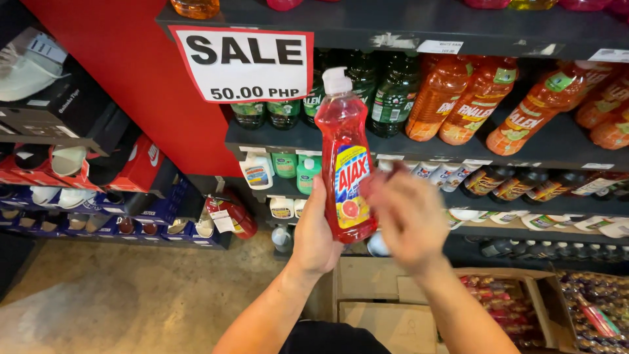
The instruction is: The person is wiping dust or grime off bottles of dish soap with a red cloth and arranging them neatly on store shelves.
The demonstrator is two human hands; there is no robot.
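My left hand (314, 233) grips a tall red bottle of dish liquid (344, 157) with a white cap, holding it upright in front of the shelves. Its yellow and blue label faces me. My right hand (409, 219) is blurred, just right of the bottle's lower part, fingers spread; whether it touches the bottle I cannot tell.
Dark shelves (406, 141) carry green bottles (386, 95) and orange bottles (472, 105), with smaller white and green bottles below. A white sale sign (244, 62) hangs at the upper left. Shoe boxes (98, 177) fill red shelving at left. Open cardboard boxes (511, 308) stand below right. A red fire extinguisher (229, 213) stands nearby.
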